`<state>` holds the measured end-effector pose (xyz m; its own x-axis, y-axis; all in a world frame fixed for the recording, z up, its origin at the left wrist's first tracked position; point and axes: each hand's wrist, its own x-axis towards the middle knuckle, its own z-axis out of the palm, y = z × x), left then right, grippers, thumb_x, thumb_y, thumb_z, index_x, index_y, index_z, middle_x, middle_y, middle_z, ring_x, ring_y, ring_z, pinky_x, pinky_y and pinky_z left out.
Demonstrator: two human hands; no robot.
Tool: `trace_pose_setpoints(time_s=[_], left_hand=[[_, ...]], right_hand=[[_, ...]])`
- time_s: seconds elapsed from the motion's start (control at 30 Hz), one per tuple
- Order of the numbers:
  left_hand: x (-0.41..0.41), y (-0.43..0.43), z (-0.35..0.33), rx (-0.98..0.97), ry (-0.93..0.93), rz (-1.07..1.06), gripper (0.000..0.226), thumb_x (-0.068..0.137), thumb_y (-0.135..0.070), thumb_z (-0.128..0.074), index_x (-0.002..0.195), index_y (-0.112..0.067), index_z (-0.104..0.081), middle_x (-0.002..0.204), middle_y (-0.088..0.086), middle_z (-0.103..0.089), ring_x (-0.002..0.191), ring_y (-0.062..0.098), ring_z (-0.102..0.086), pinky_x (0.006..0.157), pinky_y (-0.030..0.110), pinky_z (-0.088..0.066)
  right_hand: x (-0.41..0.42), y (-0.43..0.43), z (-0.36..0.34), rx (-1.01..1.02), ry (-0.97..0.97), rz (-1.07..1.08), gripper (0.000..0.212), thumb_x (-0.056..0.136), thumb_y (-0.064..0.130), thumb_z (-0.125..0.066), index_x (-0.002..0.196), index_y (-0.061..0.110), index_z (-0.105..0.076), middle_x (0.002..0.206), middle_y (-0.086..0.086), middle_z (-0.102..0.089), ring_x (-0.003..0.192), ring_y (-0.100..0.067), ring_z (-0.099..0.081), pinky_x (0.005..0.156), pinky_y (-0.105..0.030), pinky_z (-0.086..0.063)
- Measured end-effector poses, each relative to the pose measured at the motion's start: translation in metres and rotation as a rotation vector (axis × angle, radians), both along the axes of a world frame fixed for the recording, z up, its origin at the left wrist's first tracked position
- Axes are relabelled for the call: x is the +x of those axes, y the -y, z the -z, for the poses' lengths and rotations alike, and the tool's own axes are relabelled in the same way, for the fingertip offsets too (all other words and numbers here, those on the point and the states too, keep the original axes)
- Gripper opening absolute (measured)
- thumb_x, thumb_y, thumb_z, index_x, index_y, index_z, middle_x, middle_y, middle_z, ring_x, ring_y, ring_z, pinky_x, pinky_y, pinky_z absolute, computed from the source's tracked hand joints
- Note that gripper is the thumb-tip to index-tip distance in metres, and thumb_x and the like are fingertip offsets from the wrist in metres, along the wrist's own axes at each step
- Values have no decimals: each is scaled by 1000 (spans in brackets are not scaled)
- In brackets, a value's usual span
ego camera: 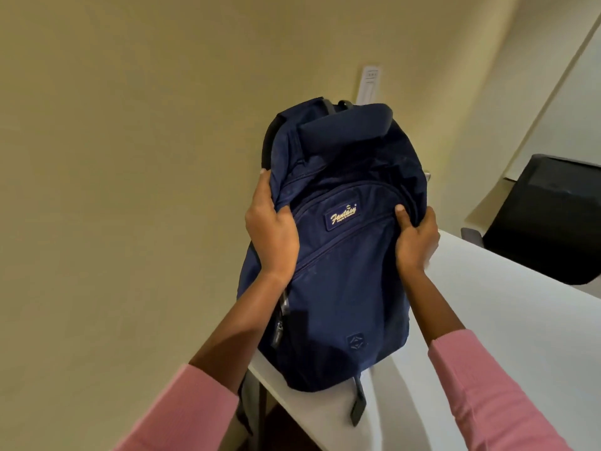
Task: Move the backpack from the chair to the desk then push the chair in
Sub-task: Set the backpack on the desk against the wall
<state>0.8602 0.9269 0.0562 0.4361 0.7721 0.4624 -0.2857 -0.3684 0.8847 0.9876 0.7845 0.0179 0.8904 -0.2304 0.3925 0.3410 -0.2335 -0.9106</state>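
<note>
crowding backpack (338,255): wall (130,157), black chair (546,219)

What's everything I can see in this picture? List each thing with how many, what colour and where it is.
backpack: one, navy blue, standing upright on the near corner of the desk, held on both sides.
desk: one, white, running from the lower middle to the right.
chair: one, black, at the far right beyond the desk.
wall plate: one, white, on the wall just above the backpack.
wall: beige, filling the left and the top.
sleeves: two, pink, at the bottom.
left hand: one, its grip closed on the backpack's left side.
right hand: one, its grip closed on the backpack's right side.
</note>
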Motion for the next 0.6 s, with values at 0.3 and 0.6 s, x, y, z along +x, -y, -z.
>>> trace_pose_setpoints(time_s=[0.3, 0.6], left_hand=[[26, 0, 23, 3, -22, -124, 52, 77, 18, -40, 126, 3, -45, 124, 25, -57, 116, 37, -53, 99, 52, -42], [39, 8, 50, 76, -100, -146, 59, 81, 16, -43, 136, -3, -33, 143, 13, -40, 134, 27, -36, 110, 26, -25]], right_hand=[[53, -22, 29, -27, -10, -188, 32, 86, 33, -57, 105, 9, -53, 103, -7, -63, 91, -20, -54, 77, -28, -38], [72, -14, 57, -69, -39, -251, 32, 88, 35, -53, 107, 9, -50, 111, -15, -63, 101, -31, -56, 84, -35, -41]])
